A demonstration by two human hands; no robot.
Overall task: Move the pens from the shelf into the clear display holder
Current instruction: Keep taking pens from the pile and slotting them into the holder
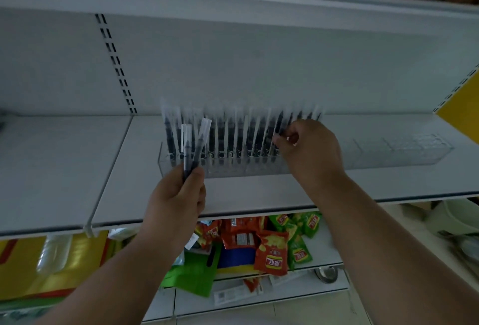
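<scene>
Since only the head view exists, everything comes from it: clear display holder (233, 166) sits on the white shelf (124, 195) at centre frame, long axis left to right, open top up so pens drop in vertically. Left and middle sections are packed with sleeved pens (225, 133) standing upright, clear sleeve tops poking above the rim; the right stretch of the holder, toward centre right of frame, looks unfilled, though blur makes the slots hard to read. Left hand (178, 195), lower centre-left, has fingers curled around the bottoms of a small bundle of spare pens (190, 148), held tips-up just in front of the holder's left end; my read is it acts as a feed stock so the other hand needn't go back to the shelf each time. Right hand (308, 148), centre right, pinches with thumb and fingertips clamped on a pen (281, 123) at the right edge of the filled row, pen slanted rather than plumb, likely being steered into the next free slot. Cannot tell whether its base is seated. No loose pens visible lying on the shelf. Snack packets (272, 249) sit on the lower shelf, bottom centre, irrelevant.
</scene>
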